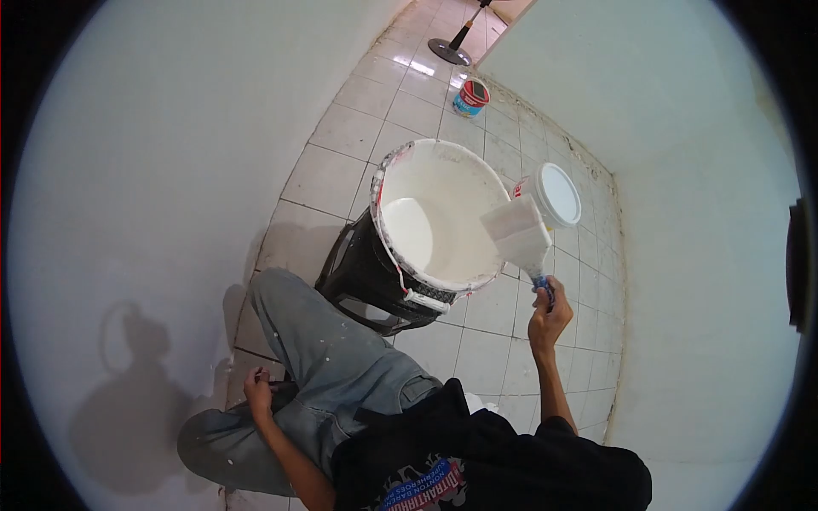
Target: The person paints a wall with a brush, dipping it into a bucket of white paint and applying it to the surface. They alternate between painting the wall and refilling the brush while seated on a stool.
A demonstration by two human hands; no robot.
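My right hand (550, 319) is closed around the blue handle of a wide paintbrush (518, 232). The brush head is coated white and points up and away, level with the right rim of a large paint bucket (456, 183). White paint (409, 230) pools inside the bucket, and dried paint crusts its rim. A wire handle with a white grip hangs on the near side. My left hand (258, 389) rests by my bent leg with its fingers curled; whether something small is in it is hidden.
A black plastic stool (366, 281) supports the bucket. Beyond it on the tiled floor (486, 349) are a white lidded tub (558, 198) and a red-and-blue can (470, 98). A fan base (449, 51) stands near the doorway. Pale walls (170, 170) run along both sides.
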